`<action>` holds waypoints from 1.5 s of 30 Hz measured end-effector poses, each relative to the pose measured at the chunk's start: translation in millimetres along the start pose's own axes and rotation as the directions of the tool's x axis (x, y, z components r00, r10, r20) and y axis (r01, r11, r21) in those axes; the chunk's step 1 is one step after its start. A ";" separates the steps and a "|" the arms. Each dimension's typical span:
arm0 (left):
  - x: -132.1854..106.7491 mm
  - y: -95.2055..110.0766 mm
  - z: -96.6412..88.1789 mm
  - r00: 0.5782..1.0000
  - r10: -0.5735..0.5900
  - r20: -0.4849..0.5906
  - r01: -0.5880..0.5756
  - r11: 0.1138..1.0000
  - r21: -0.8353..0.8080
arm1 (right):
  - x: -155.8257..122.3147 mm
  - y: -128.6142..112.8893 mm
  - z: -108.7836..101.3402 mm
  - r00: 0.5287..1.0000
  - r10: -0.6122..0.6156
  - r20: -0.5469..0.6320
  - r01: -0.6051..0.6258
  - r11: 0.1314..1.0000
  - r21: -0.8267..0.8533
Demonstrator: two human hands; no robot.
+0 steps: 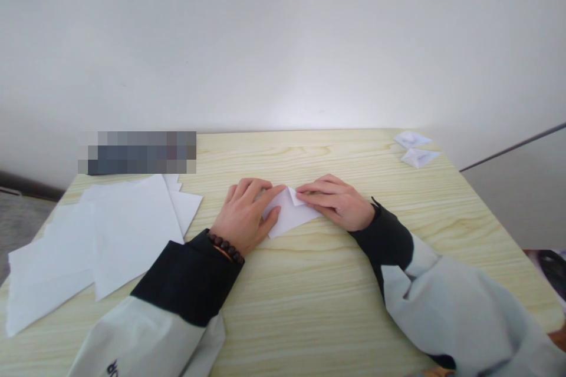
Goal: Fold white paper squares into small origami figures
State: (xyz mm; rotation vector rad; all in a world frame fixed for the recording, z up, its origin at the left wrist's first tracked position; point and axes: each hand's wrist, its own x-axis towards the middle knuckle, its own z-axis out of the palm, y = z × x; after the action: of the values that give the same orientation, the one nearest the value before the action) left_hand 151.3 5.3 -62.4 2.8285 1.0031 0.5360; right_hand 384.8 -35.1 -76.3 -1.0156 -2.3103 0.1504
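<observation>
A small folded white paper (289, 217) lies on the light wooden table (309, 283) in the middle. My left hand (245, 215) rests on its left part, fingers stretched over it and thumb under its edge. My right hand (333, 201) lies flat on the right part, its fingers pressing a folded flap near the top. A bead bracelet (225, 247) circles my left wrist.
Several loose white sheets (101, 241) are spread over the table's left side. Two small folded paper pieces (415, 148) sit at the far right corner. A blurred dark object (137, 153) lies at the back left. A white wall stands right behind the table.
</observation>
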 end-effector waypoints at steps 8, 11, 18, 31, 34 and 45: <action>0.9 2.3 -1.5 0.999 0.014 0.042 -0.015 1.000 0.026 | 1.8 -0.9 0.2 1.000 -0.016 -0.004 0.016 0.999 -0.030; 1.4 2.5 -1.6 0.999 0.024 0.042 -0.025 0.999 0.021 | 0.9 0.7 -0.1 1.000 -0.022 0.006 0.023 0.999 -0.035; 1.3 2.3 -2.4 0.999 0.028 0.046 -0.030 0.999 0.039 | -1.1 2.8 1.2 0.999 -0.053 -0.005 0.053 0.998 -0.021; 2.0 3.0 -2.0 0.998 0.052 0.045 -0.056 0.993 0.100 | 4.4 -6.9 -2.0 0.999 -0.026 0.023 0.029 0.992 -0.121; 3.2 4.6 -2.7 0.997 0.064 0.034 -0.067 0.990 0.128 | 5.3 -10.6 -2.2 0.999 0.015 0.033 -0.010 0.988 -0.153; 5.9 12.0 -2.9 0.997 0.078 -0.012 -0.073 0.975 0.209 | 14.6 -19.2 -2.7 0.988 0.154 -0.004 -0.152 0.971 -0.185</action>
State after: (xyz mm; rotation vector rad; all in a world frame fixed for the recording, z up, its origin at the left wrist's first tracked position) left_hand 161.6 -0.5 -55.6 3.0619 1.0142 0.4952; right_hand 366.6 -38.7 -60.7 -1.2893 -2.2868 0.0026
